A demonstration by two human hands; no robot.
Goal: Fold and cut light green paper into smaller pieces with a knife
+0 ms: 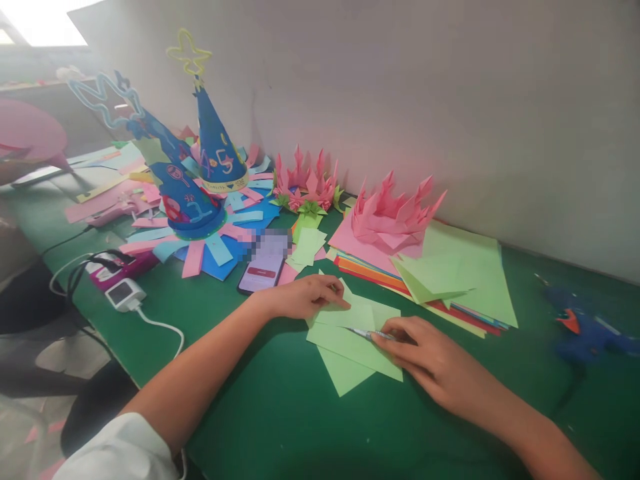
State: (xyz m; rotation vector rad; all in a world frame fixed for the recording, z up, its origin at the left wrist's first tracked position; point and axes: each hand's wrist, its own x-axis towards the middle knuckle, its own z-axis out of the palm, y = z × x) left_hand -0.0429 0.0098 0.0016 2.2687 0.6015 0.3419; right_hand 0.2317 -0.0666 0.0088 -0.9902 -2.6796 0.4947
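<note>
Light green paper sheets (350,340) lie overlapped on the green table (260,400) in front of me. My left hand (305,297) rests on their upper left part, fingers curled and pressing the paper down. My right hand (425,350) grips a thin silver pen or blade (365,333) whose tip lies on the green paper. Which kind of tool it is I cannot make out.
A phone (263,263) lies just beyond my left hand. A stack of coloured paper (440,287) carries a pink folded crown (395,213). Blue party cones (217,153) and a pink paper flower (305,183) stand by the wall. A blue glue gun (585,330) lies right; a charger (125,293) left.
</note>
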